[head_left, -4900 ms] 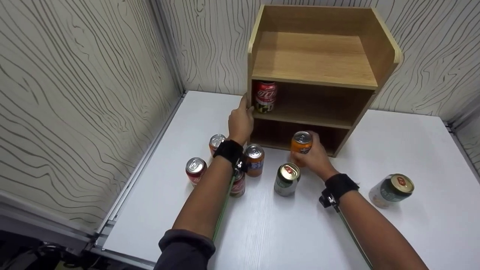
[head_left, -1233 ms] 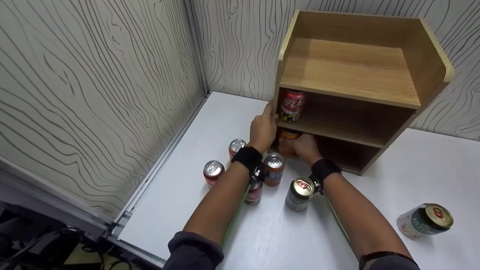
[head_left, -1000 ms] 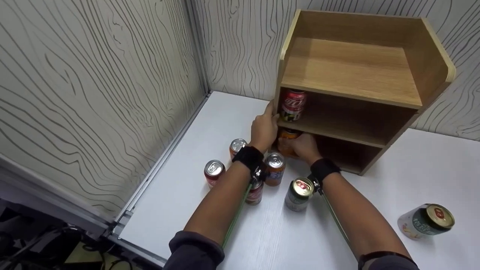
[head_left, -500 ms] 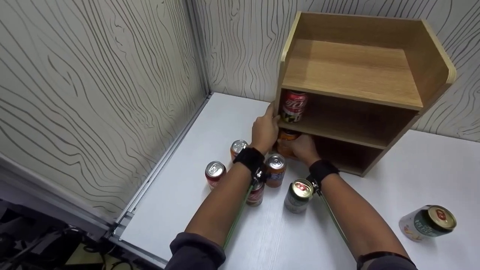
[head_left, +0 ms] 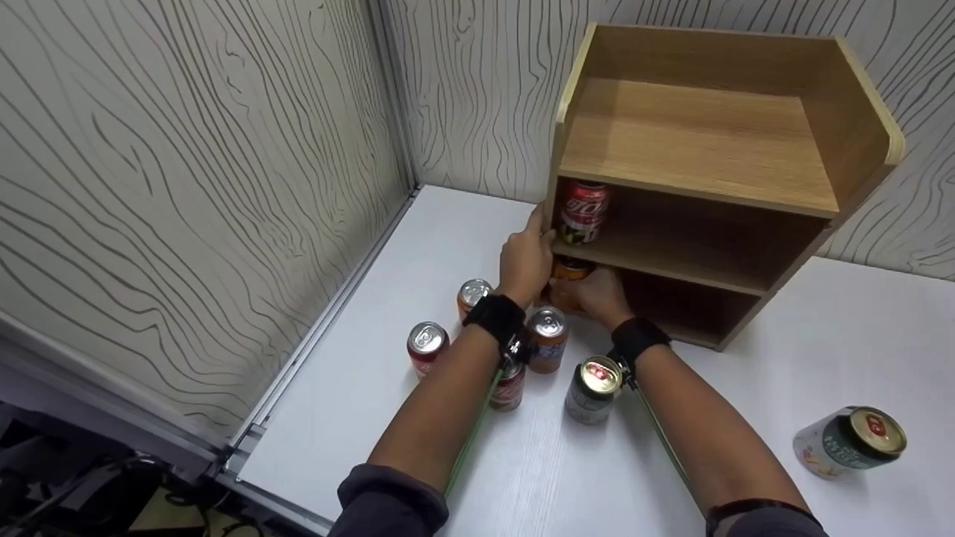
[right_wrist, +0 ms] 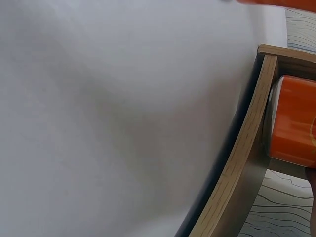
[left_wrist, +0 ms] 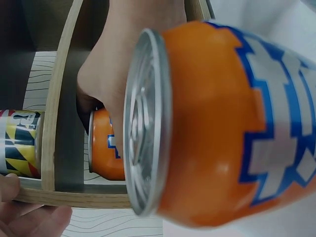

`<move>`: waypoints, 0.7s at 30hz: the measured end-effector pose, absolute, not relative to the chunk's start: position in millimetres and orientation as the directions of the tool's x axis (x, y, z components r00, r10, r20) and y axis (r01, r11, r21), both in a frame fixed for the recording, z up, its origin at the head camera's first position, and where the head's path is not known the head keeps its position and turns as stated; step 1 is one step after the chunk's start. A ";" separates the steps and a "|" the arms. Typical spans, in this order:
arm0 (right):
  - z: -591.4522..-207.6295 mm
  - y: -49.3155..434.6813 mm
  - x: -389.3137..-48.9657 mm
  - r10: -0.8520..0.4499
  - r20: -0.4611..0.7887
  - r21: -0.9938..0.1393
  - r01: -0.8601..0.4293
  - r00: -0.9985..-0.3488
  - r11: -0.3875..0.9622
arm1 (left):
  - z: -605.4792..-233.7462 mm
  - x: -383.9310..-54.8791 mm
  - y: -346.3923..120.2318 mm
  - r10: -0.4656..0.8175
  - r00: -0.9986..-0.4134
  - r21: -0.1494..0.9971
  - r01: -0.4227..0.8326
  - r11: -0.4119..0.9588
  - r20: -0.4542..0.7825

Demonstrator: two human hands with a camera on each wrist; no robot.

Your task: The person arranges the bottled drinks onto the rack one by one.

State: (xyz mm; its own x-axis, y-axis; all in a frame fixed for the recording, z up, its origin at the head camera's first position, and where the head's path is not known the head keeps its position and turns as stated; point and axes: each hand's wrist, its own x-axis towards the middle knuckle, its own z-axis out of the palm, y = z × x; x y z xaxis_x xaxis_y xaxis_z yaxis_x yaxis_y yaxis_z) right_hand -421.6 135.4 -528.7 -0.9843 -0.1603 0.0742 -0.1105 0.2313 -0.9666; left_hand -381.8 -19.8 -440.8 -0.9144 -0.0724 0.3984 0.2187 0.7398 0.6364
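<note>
1. Right hand has its grip closed round an orange drink can, which stands upright at the left end of the lowest compartment of the light wooden three-tier shelf unit; the left wrist view shows the fingers curled over the can's side.
2. Left hand grasps the front edge of the shelf unit's left side panel, thumb and fingers wrapped on it, level with the middle tier.
3. Middle tier holds a red drink can with a yellow and black lower band, upright, at its left end, directly above the orange can.
4. White bench carries the shelf unit near the back wall.
5. In front of the unit, upright on the bench: an orange and blue can just beside the left wrist; a small red can and a second silver-topped can to the left; a dark red can partly hidden under the left forearm; a green and silver can beside the right wrist.
6. Well apart, at the right, a white and green can stands tilted in view.
</note>
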 end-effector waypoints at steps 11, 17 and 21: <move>-532.1 135.4 -420.7 -0.146 0.076 -0.945 -0.119 -0.986 0.306 | -440.9 -381.6 -18.9 -0.076 -0.922 0.648 0.207 0.733 0.380; -533.0 137.4 -421.6 -0.158 0.072 -0.920 -0.127 -0.985 0.371 | -442.7 -382.0 -19.3 -0.062 -0.902 0.629 0.246 0.737 0.426; -533.3 138.4 -422.2 -0.160 0.093 -0.908 -0.150 -0.983 0.392 | -442.8 -382.5 -19.3 -0.064 -0.900 0.630 0.249 0.736 0.431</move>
